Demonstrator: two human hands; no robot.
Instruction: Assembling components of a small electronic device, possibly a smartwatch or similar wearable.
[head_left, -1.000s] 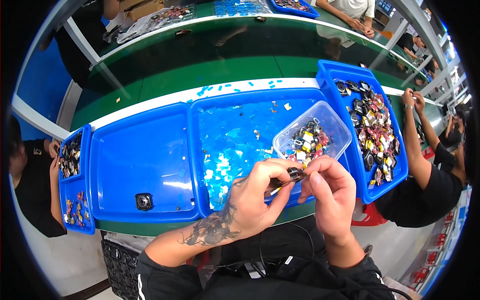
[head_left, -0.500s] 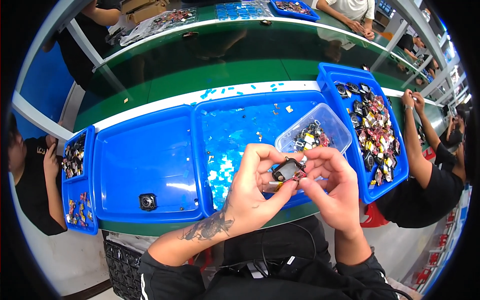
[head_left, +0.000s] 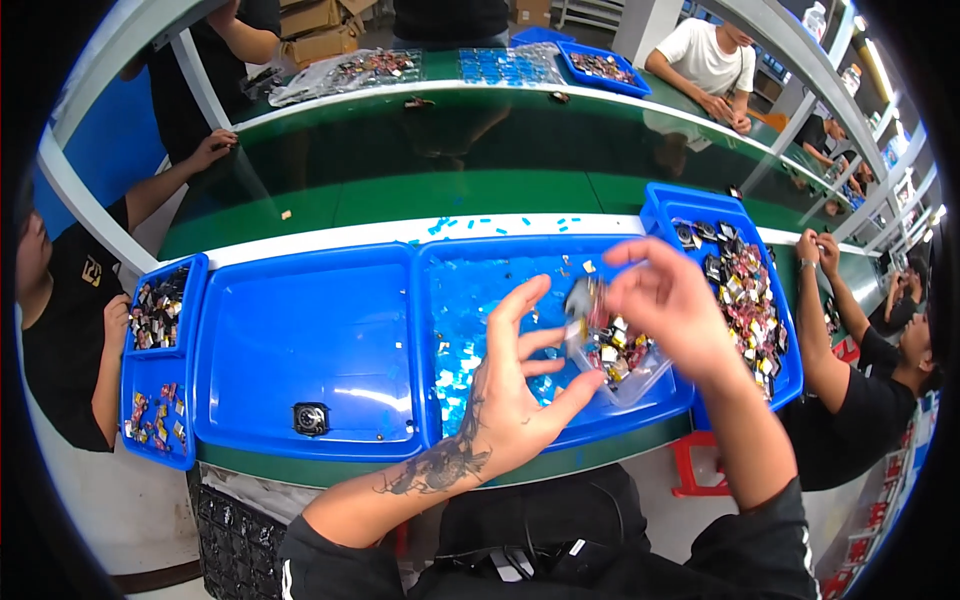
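My left hand [head_left: 520,385] is held over the right-hand blue tray [head_left: 455,250], its fingers spread and nothing in them. Beside it my right hand [head_left: 675,305], smeared by motion, pinches a small dark watch case [head_left: 582,302] at its fingertips. Reddish bits show at the case, but blur hides its details. Just below is a clear plastic box [head_left: 655,385] with small electronic parts in it, partly covered by my right hand. In the left-hand blue tray [head_left: 300,340] a single black watch case [head_left: 310,419] lies near the front edge.
A deep blue bin [head_left: 790,370] heaped with watch parts stands at the right. A smaller two-part blue bin [head_left: 190,455] with parts is at the far left. Blue film pieces [head_left: 485,222] lie on the white ledge. Other people sit at both sides and across the green bench.
My right hand has moved up and away from my left, taking the watch case with it. My left hand has opened. The whole view has shifted slightly.
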